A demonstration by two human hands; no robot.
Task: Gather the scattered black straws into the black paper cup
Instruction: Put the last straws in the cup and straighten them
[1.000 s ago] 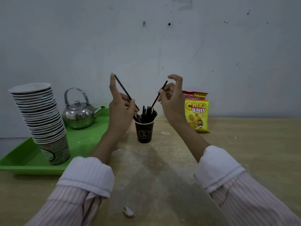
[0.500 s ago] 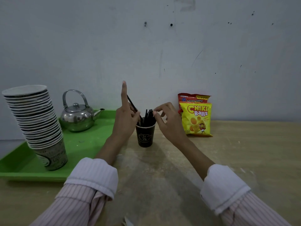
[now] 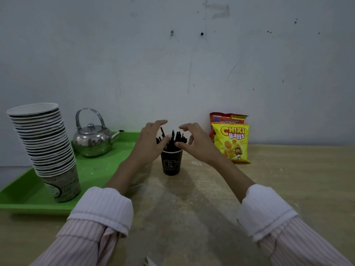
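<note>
Behind a wooden table (image 3: pixel 269 189) stands a grey, marked wall. Near the table's middle the black paper cup (image 3: pixel 171 163) stands upright, and the black straws (image 3: pixel 173 140) stand in it as a bundle, their long axes near vertical, the tips fanning a little toward 11 and 1 o'clock. The left hand (image 3: pixel 150 143) and right hand (image 3: pixel 198 144) cup the bundle from 9 and 3 o'clock, fingers spread and curved, holding nothing. At 9 o'clock lies a green tray (image 3: pixel 23 200).
</note>
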